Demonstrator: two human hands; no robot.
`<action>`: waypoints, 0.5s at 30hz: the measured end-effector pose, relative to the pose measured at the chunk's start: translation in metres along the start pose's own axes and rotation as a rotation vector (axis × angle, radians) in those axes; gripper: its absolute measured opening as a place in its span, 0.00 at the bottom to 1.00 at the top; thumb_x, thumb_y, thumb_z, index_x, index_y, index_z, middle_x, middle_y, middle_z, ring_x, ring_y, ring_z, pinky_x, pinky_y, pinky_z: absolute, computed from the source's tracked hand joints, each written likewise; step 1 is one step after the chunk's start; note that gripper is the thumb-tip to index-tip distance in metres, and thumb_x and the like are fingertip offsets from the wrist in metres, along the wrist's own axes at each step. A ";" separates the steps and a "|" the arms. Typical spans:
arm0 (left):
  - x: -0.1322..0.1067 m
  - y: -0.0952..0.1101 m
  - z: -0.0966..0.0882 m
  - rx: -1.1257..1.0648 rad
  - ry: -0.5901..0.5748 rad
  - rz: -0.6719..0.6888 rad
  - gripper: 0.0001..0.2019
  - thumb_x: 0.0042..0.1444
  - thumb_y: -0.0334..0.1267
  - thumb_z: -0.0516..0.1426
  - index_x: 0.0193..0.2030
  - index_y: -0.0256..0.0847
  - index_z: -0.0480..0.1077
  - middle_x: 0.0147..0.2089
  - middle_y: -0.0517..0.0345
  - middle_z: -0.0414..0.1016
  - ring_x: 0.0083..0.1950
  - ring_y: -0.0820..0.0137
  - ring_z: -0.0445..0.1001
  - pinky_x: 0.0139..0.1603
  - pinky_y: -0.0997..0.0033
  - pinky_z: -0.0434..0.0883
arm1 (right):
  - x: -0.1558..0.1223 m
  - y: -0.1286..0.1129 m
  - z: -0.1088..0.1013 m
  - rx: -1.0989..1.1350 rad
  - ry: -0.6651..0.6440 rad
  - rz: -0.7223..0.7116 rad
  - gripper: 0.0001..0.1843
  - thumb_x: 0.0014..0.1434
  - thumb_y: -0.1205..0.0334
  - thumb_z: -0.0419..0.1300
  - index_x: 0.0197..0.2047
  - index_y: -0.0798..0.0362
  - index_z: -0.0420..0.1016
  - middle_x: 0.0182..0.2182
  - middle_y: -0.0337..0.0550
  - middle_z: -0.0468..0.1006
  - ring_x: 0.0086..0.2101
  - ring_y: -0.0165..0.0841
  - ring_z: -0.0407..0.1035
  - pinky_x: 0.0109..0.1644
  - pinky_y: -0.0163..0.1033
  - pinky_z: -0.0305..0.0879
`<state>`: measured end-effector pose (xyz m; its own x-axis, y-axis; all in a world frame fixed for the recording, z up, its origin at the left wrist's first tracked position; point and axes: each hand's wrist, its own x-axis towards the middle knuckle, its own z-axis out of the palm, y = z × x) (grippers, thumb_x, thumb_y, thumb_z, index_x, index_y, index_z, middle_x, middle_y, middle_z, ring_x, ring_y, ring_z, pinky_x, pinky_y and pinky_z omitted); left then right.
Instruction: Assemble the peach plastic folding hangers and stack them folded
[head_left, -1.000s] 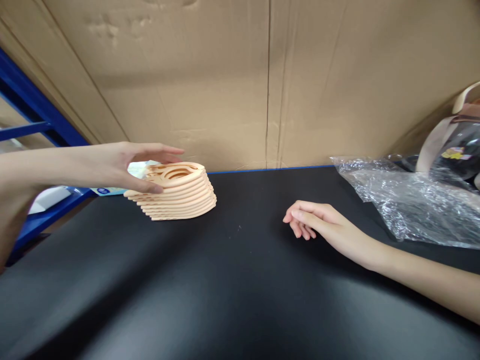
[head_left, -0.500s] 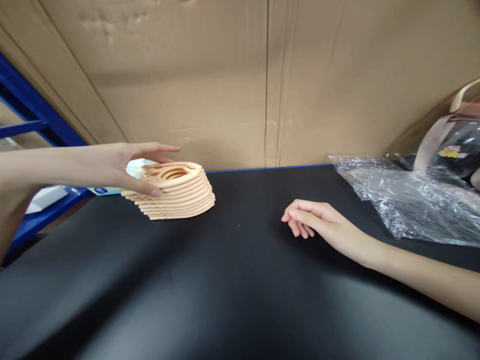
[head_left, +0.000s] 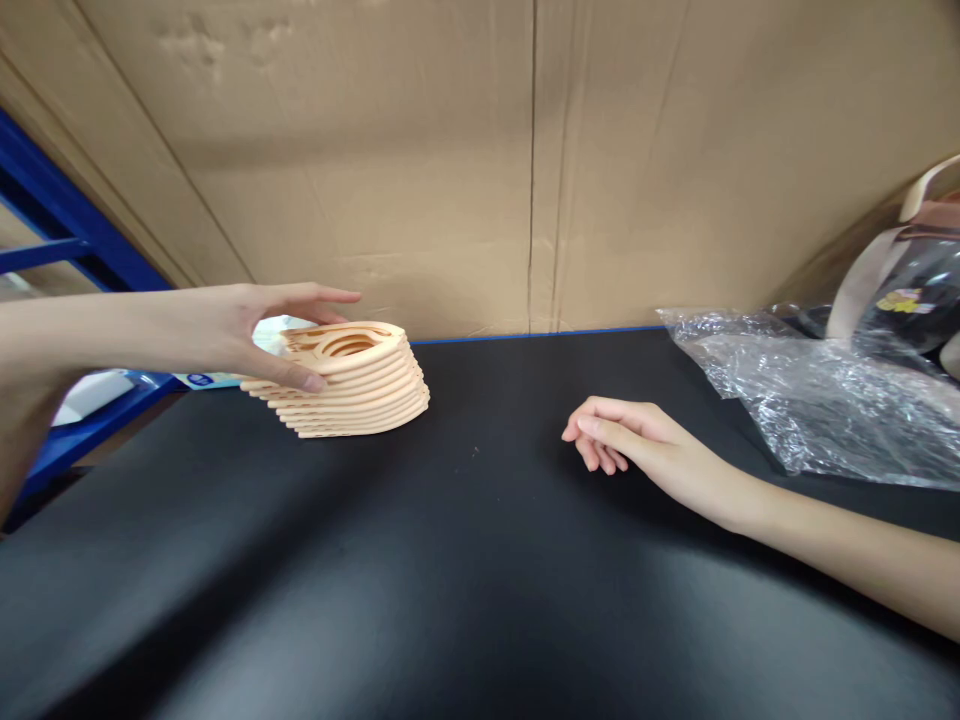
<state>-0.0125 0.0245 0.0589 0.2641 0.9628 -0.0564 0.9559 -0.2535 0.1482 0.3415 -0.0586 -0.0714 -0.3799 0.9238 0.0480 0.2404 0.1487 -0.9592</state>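
Toward the left of the black table, a leaning stack of peach-coloured flat pieces with looped openings (head_left: 367,385) stands on the surface; I cannot tell their exact kind. My left hand (head_left: 259,325) reaches over its left end. The thumb lies against the near side, the index finger stretches out above the far side, and the other fingers are partly hidden behind the top. My right hand (head_left: 619,432) rests at the right of the table, apart from the stack. Its fingers curl loosely, with the thumb against the index finger and nothing visible in them.
Crumpled clear plastic wrap (head_left: 825,400) covers the table's right rear. Behind it sits a dark bag with a pale strap (head_left: 862,285). Cardboard (head_left: 420,170) stands along the back edge. A blue metal frame (head_left: 90,235) is at left, near a light packet (head_left: 217,380) behind the stack.
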 end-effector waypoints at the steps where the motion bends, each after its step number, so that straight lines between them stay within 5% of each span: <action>1: 0.000 -0.002 0.001 0.001 0.007 0.013 0.59 0.31 0.76 0.56 0.68 0.43 0.58 0.57 0.53 0.75 0.51 0.58 0.74 0.55 0.47 0.68 | 0.000 0.000 0.000 -0.003 0.001 0.002 0.14 0.67 0.52 0.53 0.36 0.52 0.73 0.26 0.36 0.71 0.28 0.28 0.62 0.31 0.36 0.56; 10: 0.004 -0.013 0.005 0.033 0.035 0.088 0.61 0.31 0.81 0.53 0.68 0.42 0.58 0.56 0.51 0.76 0.48 0.60 0.76 0.50 0.48 0.73 | 0.000 0.000 0.000 -0.009 0.003 -0.014 0.15 0.67 0.52 0.53 0.36 0.53 0.73 0.26 0.37 0.71 0.27 0.28 0.63 0.31 0.36 0.58; 15: 0.004 -0.007 0.003 0.041 0.092 0.145 0.61 0.35 0.79 0.54 0.70 0.40 0.53 0.66 0.48 0.66 0.60 0.48 0.68 0.58 0.36 0.63 | 0.000 0.000 0.000 -0.008 -0.002 -0.010 0.15 0.67 0.51 0.53 0.36 0.53 0.73 0.26 0.37 0.71 0.28 0.28 0.62 0.31 0.36 0.57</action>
<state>-0.0174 0.0293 0.0544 0.3881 0.9200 0.0540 0.9137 -0.3918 0.1081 0.3411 -0.0586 -0.0712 -0.3841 0.9215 0.0573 0.2432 0.1609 -0.9565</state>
